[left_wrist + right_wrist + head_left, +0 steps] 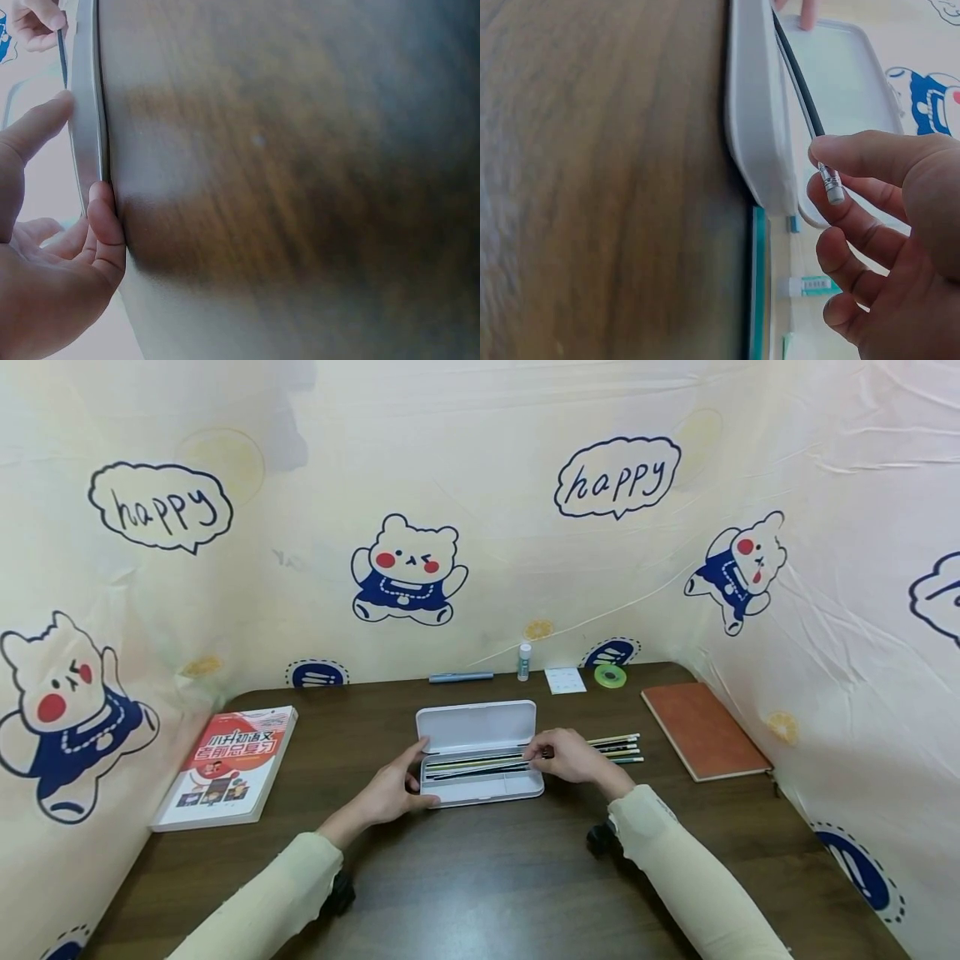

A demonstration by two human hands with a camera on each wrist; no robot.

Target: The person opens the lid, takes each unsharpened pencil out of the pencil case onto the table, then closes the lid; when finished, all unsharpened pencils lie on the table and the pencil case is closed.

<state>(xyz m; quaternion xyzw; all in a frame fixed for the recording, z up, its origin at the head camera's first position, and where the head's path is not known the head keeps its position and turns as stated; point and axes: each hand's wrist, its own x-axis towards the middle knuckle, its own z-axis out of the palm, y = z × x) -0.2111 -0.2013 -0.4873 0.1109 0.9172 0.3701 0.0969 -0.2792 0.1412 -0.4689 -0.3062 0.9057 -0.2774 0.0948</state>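
A white pencil case (487,792) lies on the table with its lid (476,727) raised at the back. Several pencils (457,767) lie lengthwise inside it. At the case's left end, my left hand (384,792) grips the side, thumb at the front corner and fingers around the end wall. My right hand (572,757) is over the case's right end. Between thumb and index finger it pinches a dark pencil (801,79) near its white eraser end, the shaft slanting into the case. More pencils (626,749) lie on the table just right of the case, partly behind the right hand.
A red and white book (232,768) lies at the left, a brown notebook (705,731) at the right. Along the back edge are a blue pen (461,677), a glue stick (524,662), a paper pad (565,681) and a green tape roll (610,676). Printed cloth hangs behind.
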